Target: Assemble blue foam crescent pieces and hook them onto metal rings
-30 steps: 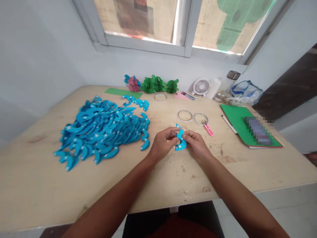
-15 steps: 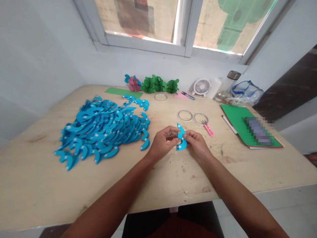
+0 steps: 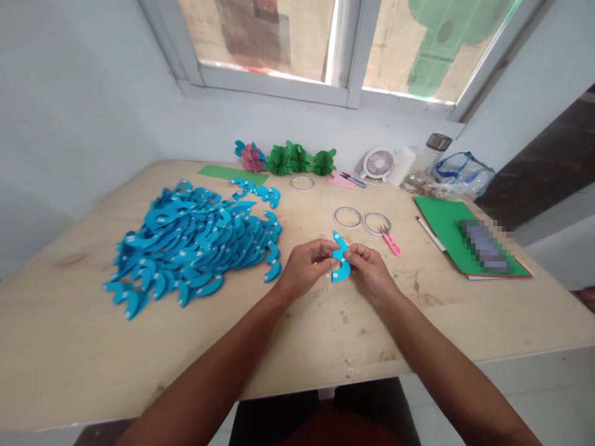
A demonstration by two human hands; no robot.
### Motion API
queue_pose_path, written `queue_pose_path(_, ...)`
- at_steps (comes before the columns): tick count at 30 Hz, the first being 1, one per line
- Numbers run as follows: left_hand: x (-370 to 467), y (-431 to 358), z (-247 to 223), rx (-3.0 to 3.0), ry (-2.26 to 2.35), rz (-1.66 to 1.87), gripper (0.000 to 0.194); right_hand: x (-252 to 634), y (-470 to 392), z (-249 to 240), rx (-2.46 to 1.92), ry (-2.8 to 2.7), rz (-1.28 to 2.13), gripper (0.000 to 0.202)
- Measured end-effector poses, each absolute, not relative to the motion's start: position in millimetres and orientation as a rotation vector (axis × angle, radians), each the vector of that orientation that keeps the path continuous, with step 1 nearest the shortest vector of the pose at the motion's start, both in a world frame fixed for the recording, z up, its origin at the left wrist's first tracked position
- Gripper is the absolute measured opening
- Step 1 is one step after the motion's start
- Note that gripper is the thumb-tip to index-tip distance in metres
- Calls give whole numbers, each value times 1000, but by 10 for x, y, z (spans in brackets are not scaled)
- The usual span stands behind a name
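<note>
A curved blue paper piece point(image 3: 342, 267) with small white squares on it is held upright above the table, in front of me. My left hand point(image 3: 307, 262) pinches its left edge between thumb and fingers. On the opposite side, my right hand point(image 3: 369, 265) grips the same piece near its middle; some of its fingers are hidden behind the paper. To the left of my hands lies a large heap of similar blue paper pieces point(image 3: 199, 238), many with white squares at their ends and middles.
Tape rolls point(image 3: 348, 217) and pink thread snips point(image 3: 391, 240) lie beyond my hands. Green paper figures point(image 3: 297, 158), a small white fan point(image 3: 379, 162) and a glass bottle point(image 3: 434, 152) stand along the back. At right, a pen point(image 3: 431, 233) lies beside a green folder point(image 3: 439, 217).
Both hands keep their hold with hardly any movement. At the paper's lower end, a white square shows where a darker patch was.
</note>
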State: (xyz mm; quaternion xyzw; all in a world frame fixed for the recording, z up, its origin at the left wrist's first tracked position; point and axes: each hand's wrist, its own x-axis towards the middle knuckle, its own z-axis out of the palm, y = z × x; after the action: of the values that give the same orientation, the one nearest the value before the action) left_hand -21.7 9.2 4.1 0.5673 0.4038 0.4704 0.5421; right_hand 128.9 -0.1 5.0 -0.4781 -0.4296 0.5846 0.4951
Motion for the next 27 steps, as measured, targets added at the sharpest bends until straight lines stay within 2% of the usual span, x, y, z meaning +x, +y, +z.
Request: queue_pose_path(27,-215,115,6,1413,940,1122,18,1283,2,5,-1142,-1123,1401,18)
